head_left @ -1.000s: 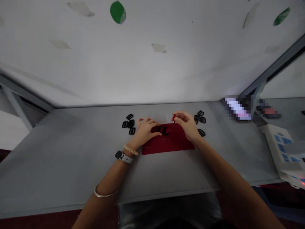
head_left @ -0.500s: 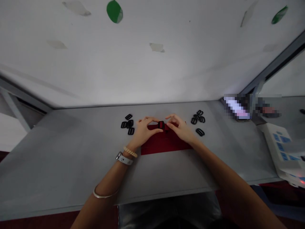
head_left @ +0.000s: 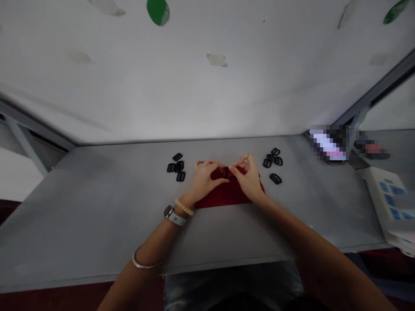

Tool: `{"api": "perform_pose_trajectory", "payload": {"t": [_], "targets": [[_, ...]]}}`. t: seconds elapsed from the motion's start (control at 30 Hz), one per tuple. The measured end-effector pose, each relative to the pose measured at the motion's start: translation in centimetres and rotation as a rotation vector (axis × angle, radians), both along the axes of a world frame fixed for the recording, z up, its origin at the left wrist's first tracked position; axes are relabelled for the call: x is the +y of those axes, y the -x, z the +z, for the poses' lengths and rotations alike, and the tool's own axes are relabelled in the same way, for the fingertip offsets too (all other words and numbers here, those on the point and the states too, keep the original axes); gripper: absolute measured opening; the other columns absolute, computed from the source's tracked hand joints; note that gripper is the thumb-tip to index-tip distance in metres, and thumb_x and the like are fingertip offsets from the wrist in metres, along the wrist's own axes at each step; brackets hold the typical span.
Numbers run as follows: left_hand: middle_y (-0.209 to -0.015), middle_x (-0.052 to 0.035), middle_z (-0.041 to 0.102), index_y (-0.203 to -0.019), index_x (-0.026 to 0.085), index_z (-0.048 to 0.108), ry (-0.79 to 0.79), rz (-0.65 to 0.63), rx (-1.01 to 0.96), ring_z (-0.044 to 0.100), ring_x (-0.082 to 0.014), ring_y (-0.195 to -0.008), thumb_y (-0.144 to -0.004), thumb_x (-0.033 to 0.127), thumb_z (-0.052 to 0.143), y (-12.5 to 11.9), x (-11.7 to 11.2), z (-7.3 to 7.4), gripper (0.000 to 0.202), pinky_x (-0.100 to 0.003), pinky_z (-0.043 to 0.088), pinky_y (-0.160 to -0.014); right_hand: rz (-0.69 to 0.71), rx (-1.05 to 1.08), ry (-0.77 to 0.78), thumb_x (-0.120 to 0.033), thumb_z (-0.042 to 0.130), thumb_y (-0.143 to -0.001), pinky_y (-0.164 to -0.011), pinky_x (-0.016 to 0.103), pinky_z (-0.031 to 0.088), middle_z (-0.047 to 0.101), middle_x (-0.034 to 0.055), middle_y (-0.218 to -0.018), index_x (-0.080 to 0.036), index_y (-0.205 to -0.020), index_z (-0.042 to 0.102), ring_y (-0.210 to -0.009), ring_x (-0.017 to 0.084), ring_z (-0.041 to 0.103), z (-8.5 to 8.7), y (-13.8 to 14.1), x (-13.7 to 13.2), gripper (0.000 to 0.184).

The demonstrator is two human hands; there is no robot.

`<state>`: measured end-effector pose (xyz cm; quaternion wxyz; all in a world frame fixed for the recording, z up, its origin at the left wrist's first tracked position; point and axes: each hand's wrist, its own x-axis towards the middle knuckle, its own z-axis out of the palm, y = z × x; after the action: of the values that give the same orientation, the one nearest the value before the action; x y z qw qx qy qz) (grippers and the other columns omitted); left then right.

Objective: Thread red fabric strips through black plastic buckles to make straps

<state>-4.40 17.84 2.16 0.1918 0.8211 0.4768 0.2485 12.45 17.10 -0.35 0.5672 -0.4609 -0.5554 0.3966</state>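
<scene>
Both hands, left (head_left: 205, 178) and right (head_left: 249, 179), pinch one black buckle (head_left: 226, 172) over red straps (head_left: 223, 195); loose buckles (head_left: 272, 162) at three o'clock.

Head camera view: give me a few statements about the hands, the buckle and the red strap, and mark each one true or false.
1. The left hand and right hand both pinch a black buckle above the red strap. True.
2. The watch sits on the right wrist. False: it is on the left wrist.
3. Loose buckles lie in a left pile and a right pile beside the hands. True.
4. The red strap hangs over the table edge. False: it lies wholly on the table.
</scene>
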Motion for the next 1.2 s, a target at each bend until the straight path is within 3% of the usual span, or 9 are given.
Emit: {"api": "perform_pose_trajectory", "payload": {"t": [0.13,0.3,0.4,0.53,0.77,0.97,1.2], "targets": [[-0.101,-0.0022,0.072,-0.097,0.022,0.063,0.002,0.005,0.006,0.062,-0.0246,-0.106,-0.078,0.034,0.078,-0.6,-0.4,0.0,0.028,-0.05,0.027,-0.105,-0.058,-0.025,-0.013,-0.031,0.063,-0.083,-0.078,0.037,0.05,0.061,-0.003,-0.073,-0.026,-0.086,0.037,-0.074,0.019,0.064,-0.1,0.6,-0.6,0.026],[-0.101,-0.0023,0.073,-0.098,0.023,0.064,-0.018,0.05,-0.042,0.064,-0.0247,-0.104,-0.079,0.029,0.077,-1.1,-0.7,-0.3,0.024,-0.051,0.03,-0.104,0.018,-0.166,-0.067,-0.034,0.056,-0.089,-0.076,0.035,0.048,0.059,-0.0003,-0.078,-0.025,-0.084,0.045,-0.076,0.018,0.06,0.8,0.4,-0.7,0.015],[-0.102,-0.0032,0.073,-0.103,0.023,0.063,0.008,0.104,-0.19,0.066,-0.0233,-0.1,-0.078,0.032,0.077,-0.8,-0.4,-0.3,0.03,-0.048,0.036,-0.102,0.103,-0.145,-0.058,-0.036,0.057,-0.089,-0.086,0.036,0.048,0.064,0.0034,-0.092,-0.024,-0.093,0.052,-0.091,0.02,0.062,1.0,0.0,-0.2,0.014],[-0.105,-0.005,0.073,-0.104,0.022,0.063,0.032,0.079,-0.373,0.067,-0.0215,-0.1,-0.08,0.035,0.076,-0.1,0.0,-0.3,0.029,-0.042,0.043,-0.097,0.18,-0.095,0.013,-0.037,0.059,-0.087,-0.092,0.038,0.047,0.065,0.0043,-0.099,-0.024,-0.104,0.056,-0.099,0.02,0.062,0.6,-0.6,0.5,0.022],[-0.107,-0.0012,0.074,-0.106,0.028,0.067,-0.128,0.089,-0.082,0.062,-0.0251,-0.106,-0.077,0.037,0.079,0.4,0.1,0.1,0.033,-0.049,0.029,-0.103,0.29,0.043,0.108,-0.039,0.061,-0.086,-0.086,0.036,0.05,0.066,0.0024,-0.097,-0.027,-0.109,0.054,-0.095,0.018,0.062,0.7,-0.6,0.3,0.027],[-0.103,-0.0009,0.074,-0.105,0.028,0.069,-0.151,0.147,-0.056,0.06,-0.025,-0.107,-0.081,0.032,0.076,0.6,0.1,0.2,0.025,-0.045,0.03,-0.099,0.246,-0.142,-0.033,-0.036,0.071,-0.081,-0.099,0.043,0.045,0.067,0.0045,-0.11,-0.027,-0.104,0.063,-0.106,0.022,0.06,1.3,-0.8,0.2,0.026],[-0.102,-0.0025,0.074,-0.102,0.027,0.069,-0.143,0.159,-0.042,0.057,-0.0287,-0.114,-0.078,0.036,0.078,0.2,0.1,-0.2,0.028,-0.049,0.028,-0.1,0.181,-0.261,-0.148,-0.028,0.07,-0.083,-0.111,0.048,0.034,0.062,0.0052,-0.125,-0.027,-0.098,0.066,-0.122,0.024,0.052,2.4,-1.0,-0.1,0.016]]}}
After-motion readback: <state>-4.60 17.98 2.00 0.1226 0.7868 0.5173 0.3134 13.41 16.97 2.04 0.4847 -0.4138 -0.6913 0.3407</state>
